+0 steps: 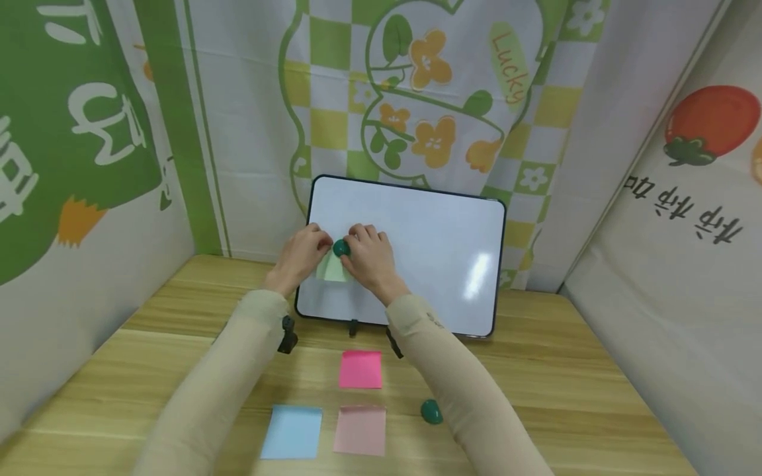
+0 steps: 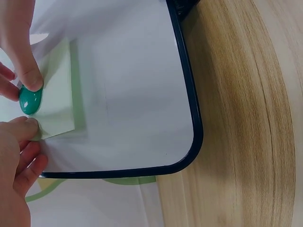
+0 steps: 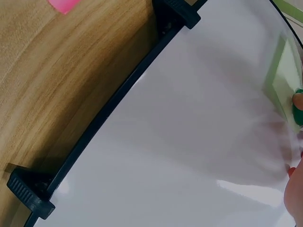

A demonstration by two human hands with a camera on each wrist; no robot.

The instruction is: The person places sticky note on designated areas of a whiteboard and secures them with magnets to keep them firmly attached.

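We see the left hand [image 1: 302, 256] pinching the upper left corner of a pale green sticky note [image 1: 335, 271] between thumb and fingers. The right hand [image 1: 372, 261] grips a glossy green oval magnet [image 1: 341, 248] between thumb and fingertips, over the note's upper part. The note lies against the left side of a dark-framed whiteboard [image 1: 428, 258], its lower edge standing slightly off the surface. The board leans back, with black ridged feet [image 3: 29, 193] along its bottom edge, on a wood-grain table [image 1: 553, 377]. In front of it we find a hot-pink sticky note [image 1: 360, 369], with a light blue sticky note [image 1: 292, 433] and a dusty-pink sticky note [image 1: 360, 431] side by side nearer us. A second green magnet [image 1: 431, 411] lies beside the right sleeve [image 1: 470, 383].
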